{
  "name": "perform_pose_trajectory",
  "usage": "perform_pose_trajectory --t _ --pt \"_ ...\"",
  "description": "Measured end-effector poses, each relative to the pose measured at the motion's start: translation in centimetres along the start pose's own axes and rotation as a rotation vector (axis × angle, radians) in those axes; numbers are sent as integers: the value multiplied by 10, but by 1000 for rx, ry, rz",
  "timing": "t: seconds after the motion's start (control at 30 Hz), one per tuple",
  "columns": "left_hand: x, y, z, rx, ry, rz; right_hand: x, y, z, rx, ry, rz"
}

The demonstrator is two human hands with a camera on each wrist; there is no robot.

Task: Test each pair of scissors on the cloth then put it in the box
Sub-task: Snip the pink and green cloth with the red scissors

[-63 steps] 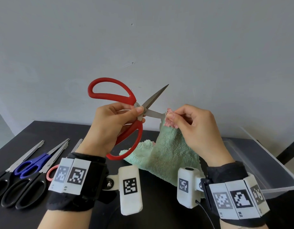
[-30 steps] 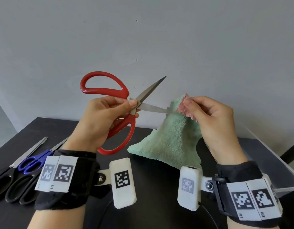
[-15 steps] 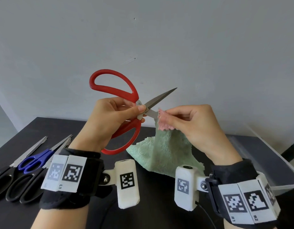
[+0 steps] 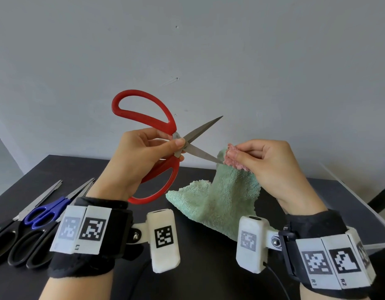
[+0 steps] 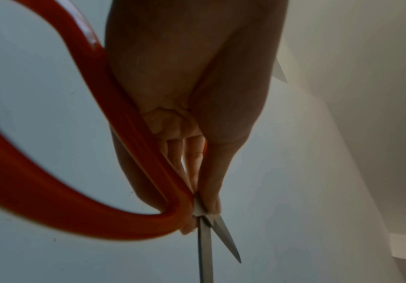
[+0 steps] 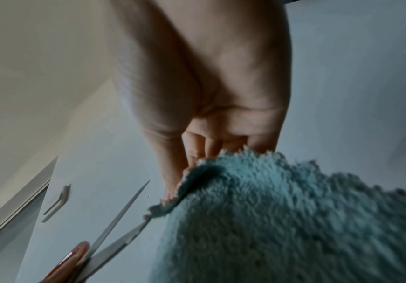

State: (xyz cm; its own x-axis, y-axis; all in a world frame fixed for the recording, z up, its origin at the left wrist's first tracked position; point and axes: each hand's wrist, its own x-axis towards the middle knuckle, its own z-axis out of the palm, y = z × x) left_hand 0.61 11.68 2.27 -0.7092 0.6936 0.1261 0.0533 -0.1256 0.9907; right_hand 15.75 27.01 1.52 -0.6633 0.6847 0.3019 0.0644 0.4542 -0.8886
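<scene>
The left hand (image 4: 141,156) is gripping the red scissors (image 4: 157,148), blades open, above the desk (image 4: 198,267). The right hand (image 4: 271,167) is pinching the green cloth (image 4: 222,198), lower blade tip touching it.

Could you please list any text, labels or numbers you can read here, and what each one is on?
"R1": right wrist band, under the left tag.
"R2": same band, under the next tag.
"L": left wrist band, under a tag; any digit too small.
Red scissors: no readable marking.
</scene>
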Motion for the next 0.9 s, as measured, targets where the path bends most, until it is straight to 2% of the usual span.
perform_pose_trajectory --t 0.3,0.43,0.53,0.73,0.9 --pt "-3 4 -4 116 -14 -41 4 2 -4 127 251 -38" --pt "-5 5 -5 229 -78 -72 3 -3 -4 124 273 -108" --pt "-8 6 -2 329 -163 -101 1 -8 -1 78 194 -161" --pt "-9 6 1 413 -197 -91 -6 -17 9 -63 -106 -214" --pt "-7 5 -3 480 -203 -72 -8 -16 17 -149 -161 -231"
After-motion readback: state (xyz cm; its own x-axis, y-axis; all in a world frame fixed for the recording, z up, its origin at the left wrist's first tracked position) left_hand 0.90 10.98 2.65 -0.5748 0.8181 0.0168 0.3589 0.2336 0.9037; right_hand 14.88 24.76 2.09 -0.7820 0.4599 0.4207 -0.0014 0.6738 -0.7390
